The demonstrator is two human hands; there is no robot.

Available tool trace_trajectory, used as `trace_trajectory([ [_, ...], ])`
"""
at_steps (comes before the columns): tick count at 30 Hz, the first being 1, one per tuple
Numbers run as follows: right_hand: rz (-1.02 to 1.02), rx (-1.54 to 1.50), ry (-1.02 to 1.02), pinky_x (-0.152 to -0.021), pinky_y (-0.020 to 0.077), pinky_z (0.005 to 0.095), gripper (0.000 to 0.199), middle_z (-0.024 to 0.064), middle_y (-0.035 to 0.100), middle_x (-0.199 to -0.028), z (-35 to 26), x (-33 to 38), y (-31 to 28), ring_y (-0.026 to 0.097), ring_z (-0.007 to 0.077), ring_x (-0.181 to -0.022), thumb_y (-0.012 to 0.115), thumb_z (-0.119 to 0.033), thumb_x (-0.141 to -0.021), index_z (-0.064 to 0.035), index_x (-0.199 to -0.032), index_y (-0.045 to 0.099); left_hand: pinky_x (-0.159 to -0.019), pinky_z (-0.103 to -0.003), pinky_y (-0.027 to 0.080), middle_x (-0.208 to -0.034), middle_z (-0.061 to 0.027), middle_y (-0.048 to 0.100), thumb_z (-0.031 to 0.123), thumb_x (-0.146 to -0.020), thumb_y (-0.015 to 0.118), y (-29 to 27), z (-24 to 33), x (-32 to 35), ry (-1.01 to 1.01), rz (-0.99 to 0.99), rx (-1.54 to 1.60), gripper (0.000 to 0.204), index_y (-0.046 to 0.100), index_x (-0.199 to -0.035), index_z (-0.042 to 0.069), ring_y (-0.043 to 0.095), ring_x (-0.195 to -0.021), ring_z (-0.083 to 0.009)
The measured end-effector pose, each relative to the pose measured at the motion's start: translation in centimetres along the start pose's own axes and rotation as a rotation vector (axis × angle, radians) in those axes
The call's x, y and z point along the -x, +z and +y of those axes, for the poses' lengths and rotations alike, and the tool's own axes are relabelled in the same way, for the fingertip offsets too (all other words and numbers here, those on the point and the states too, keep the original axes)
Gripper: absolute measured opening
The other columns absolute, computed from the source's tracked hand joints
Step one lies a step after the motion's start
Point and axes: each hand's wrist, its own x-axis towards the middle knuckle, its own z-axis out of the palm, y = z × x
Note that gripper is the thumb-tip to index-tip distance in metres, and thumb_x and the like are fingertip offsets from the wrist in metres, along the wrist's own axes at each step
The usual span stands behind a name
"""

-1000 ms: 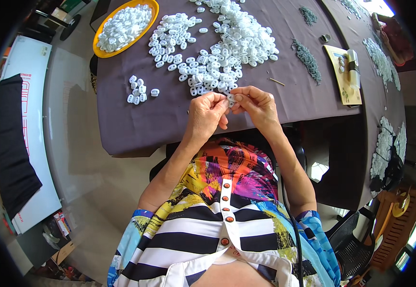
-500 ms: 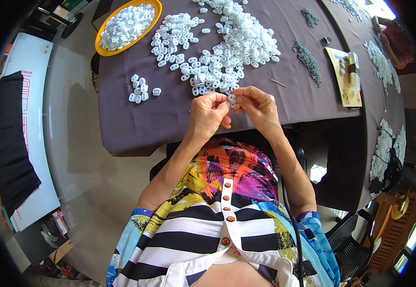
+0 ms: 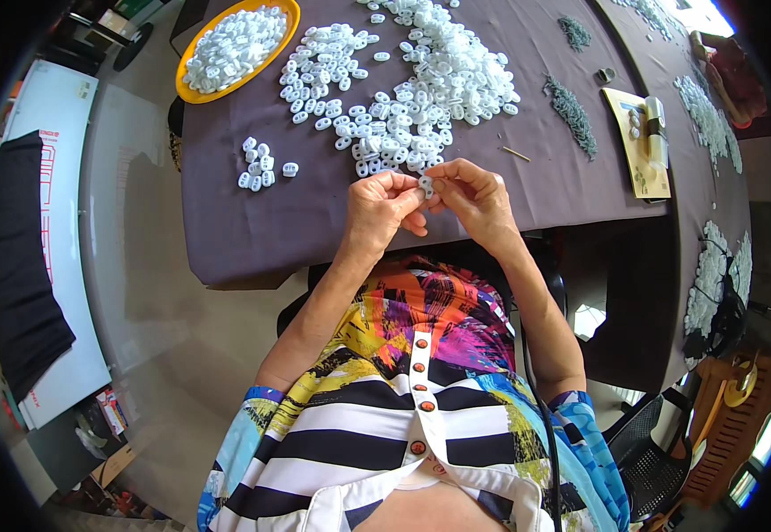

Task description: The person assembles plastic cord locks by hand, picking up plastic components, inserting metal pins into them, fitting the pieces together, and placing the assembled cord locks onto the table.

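Pinched between both hands is a small white oval plastic piece with two holes (image 3: pixel 426 184), held just over the table near its front edge. My left hand (image 3: pixel 378 209) grips it from the left, fingers closed. From the right, the thumb and fingers of my right hand (image 3: pixel 476 202) are closed on the same piece. Directly beyond my fingertips spreads a large heap of like white pieces (image 3: pixel 456 78). A small separate group of them (image 3: pixel 258 166) lies left of my left hand. Whether anything tiny sits within the held piece is hidden by the fingers.
An orange-yellow oval tray (image 3: pixel 295 19) full of white pieces stands at the far left of the brown-covered table (image 3: pixel 226 222). Grey small parts (image 3: pixel 572 115) lie in piles to the right. A thin brass-coloured pin (image 3: pixel 516 153) and a yellow board (image 3: pixel 638 168) are also there.
Both hands have shifted very slightly left with the white piece, which appears a little turned between the fingers. The heaps on the table look the same.
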Motion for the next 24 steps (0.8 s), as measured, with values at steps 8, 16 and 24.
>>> trace_trajectory([
  [8, -0.009, 0.029, -0.053, -0.064, 0.0486, 0.0206, 0.013, 0.0022, 0.060, -0.076, -0.4, -0.3, 0.1, 0.058, 0.0063, -0.069, 0.050, 0.000, -0.086, 0.0013, -0.095, 0.059, -0.045, -0.024, 0.051, -0.071, -0.0080, 0.062, 0.008, -0.082, 0.059, -0.2, 0.0, -0.3, 0.008, -0.041, 0.063, 0.013, 0.059, -0.089, -0.003, 0.056, -0.049, -0.0105],
  [16, -0.001, 0.098, -0.110, -0.065, 0.0463, 0.0201, 0.014, 0.0011, 0.058, -0.077, -0.4, -0.2, 0.5, 0.056, 0.0057, -0.070, 0.055, -0.001, -0.084, 0.0007, -0.097, 0.060, -0.044, -0.025, 0.051, -0.069, -0.0075, 0.061, 0.012, -0.084, 0.058, -0.3, -0.2, -0.5, 0.058, -0.015, 0.014, 0.015, 0.061, -0.090, -0.002, 0.056, -0.049, -0.0112],
  [24, 0.016, 0.278, -0.298, -0.064, 0.0439, 0.0216, 0.035, 0.0014, 0.049, -0.082, 0.0, -0.1, 1.2, 0.050, 0.0079, -0.073, 0.066, 0.004, -0.071, -0.0013, -0.105, 0.058, -0.042, -0.024, 0.049, -0.064, -0.0055, 0.060, 0.013, -0.084, 0.059, -0.4, -0.2, -0.5, 0.000, 0.065, 0.094, 0.014, 0.062, -0.087, 0.000, 0.055, -0.046, -0.0102],
])
